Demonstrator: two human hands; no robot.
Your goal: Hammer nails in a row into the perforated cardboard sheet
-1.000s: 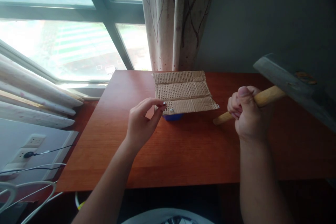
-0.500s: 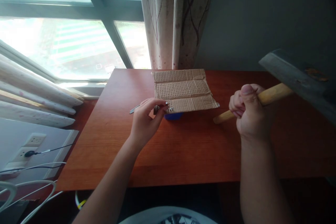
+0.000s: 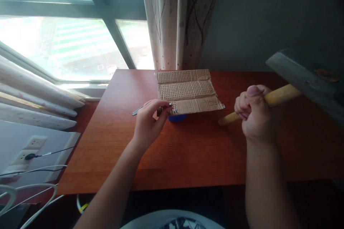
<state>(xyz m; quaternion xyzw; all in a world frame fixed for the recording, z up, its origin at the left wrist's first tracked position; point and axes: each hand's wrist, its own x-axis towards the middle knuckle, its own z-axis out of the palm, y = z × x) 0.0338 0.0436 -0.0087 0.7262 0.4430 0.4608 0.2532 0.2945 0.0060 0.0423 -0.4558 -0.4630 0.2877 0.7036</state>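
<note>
My right hand (image 3: pixel 254 112) is wrapped round the wooden handle of a large hammer (image 3: pixel 282 94), raised over the right side of the table with its dark metal head toward the upper right. At the near left corner of a cardboard sheet (image 3: pixel 185 89), my left hand (image 3: pixel 150 118) pinches a small nail (image 3: pixel 170 104); only its shiny head shows between thumb and forefinger. Rows of small holes cover much of the sheet. Beneath its near edge, a blue object (image 3: pixel 176 118) is partly hidden. Thin metal nails (image 3: pixel 137 111) show just left of my left hand.
The reddish-brown wooden table (image 3: pixel 188 161) stands against a window (image 3: pixel 80 50) on the left and a dark wall behind. Patterned curtains (image 3: pixel 166 21) hang at the back. A wall socket (image 3: pixel 24 155) with a plug and several cables (image 3: pixel 34 189) sits at the lower left.
Almost nothing differs. The view has shifted very slightly; both hands keep their holds, and the hammer stays raised at nearly the same spot.
</note>
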